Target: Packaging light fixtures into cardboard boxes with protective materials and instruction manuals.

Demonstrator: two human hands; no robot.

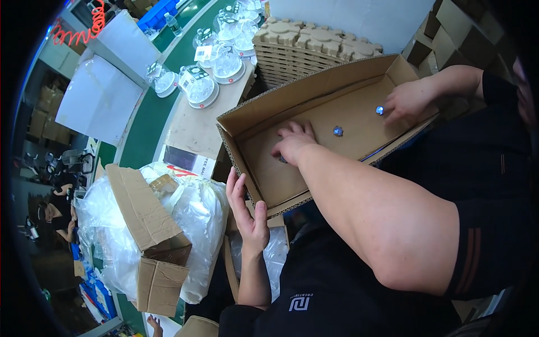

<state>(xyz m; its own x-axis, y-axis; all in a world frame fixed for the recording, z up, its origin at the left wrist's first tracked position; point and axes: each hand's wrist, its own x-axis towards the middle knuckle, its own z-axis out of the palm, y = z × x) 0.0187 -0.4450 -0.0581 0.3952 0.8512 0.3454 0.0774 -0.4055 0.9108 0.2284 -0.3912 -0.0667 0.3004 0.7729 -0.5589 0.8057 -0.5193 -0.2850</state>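
Note:
A long, shallow cardboard box [314, 91] lies tilted across the middle. My left hand [247, 210] is open at its near left corner, fingers up along the outer wall and thumb apart. Reaching in from the right, my right hand [295, 143] rests palm down inside with its fingers spread. A dark bluish bit shows under its thumb, mostly hidden. One small shiny blue piece [338, 131] lies on the box floor to its right. Another small blue piece [380, 110] is at the fingertips of a co-worker's hand [407, 101], which reaches in from the right end.
Moulded pulp trays [314, 39] are stacked behind the box. Several clear domes [199, 90] on white bases stand on the bench. At left are an open carton [140, 219] and a white plastic bag [196, 224]. The co-worker's body [471, 157] is close on the right.

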